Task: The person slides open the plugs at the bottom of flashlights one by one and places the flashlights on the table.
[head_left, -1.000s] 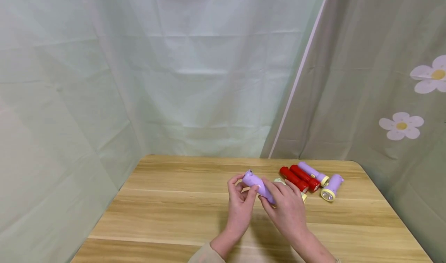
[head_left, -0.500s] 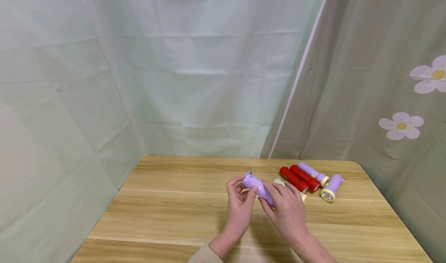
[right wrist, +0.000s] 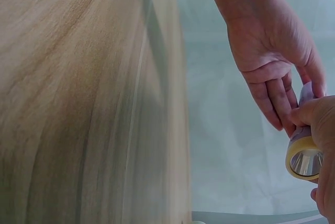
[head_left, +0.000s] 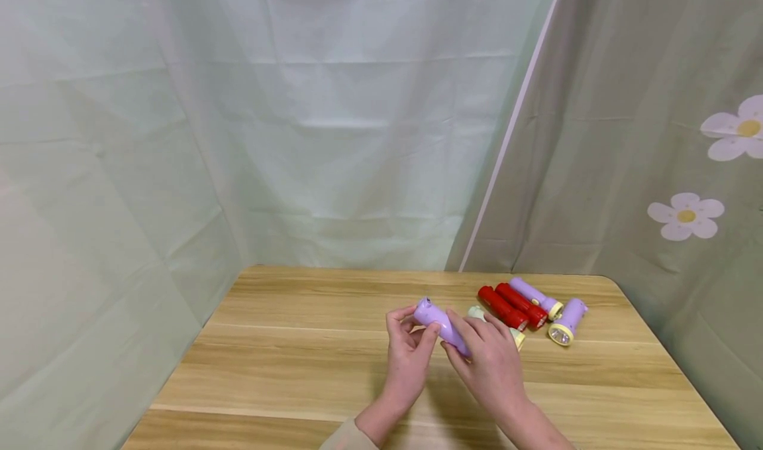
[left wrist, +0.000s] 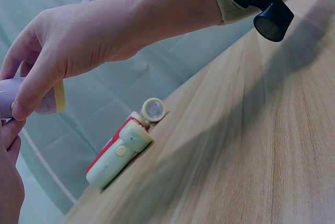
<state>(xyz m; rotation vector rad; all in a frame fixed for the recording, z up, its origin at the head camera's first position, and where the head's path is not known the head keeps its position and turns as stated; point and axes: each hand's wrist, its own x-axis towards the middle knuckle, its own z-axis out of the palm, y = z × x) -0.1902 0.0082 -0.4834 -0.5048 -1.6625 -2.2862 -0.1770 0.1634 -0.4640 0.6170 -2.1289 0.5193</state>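
Observation:
Both hands hold a purple flashlight [head_left: 440, 321] above the table, tilted with its tail end up and to the left. My left hand [head_left: 407, 364] pinches it near the tail, thumb along its side. Wrapped over the other end is my right hand [head_left: 491, 364], which hides the flashlight's head in the head view. The right wrist view shows that head, a yellow ring [right wrist: 296, 153] round a shiny reflector, in the right hand's fingers. A pale green flashlight [left wrist: 119, 156] lies on the table beyond, mostly hidden by the right hand in the head view.
Two red flashlights [head_left: 503, 307] lie side by side at the back right of the wooden table [head_left: 286, 350]. Beside them are a purple flashlight [head_left: 527, 291] and another purple one [head_left: 570, 317], both with yellow heads. Curtains [head_left: 357, 138] stand behind the table.
Both hands keep their grip on the purple flashlight. Its tail end has sunk slightly in the head view; the flashlights on the table stay where they were.

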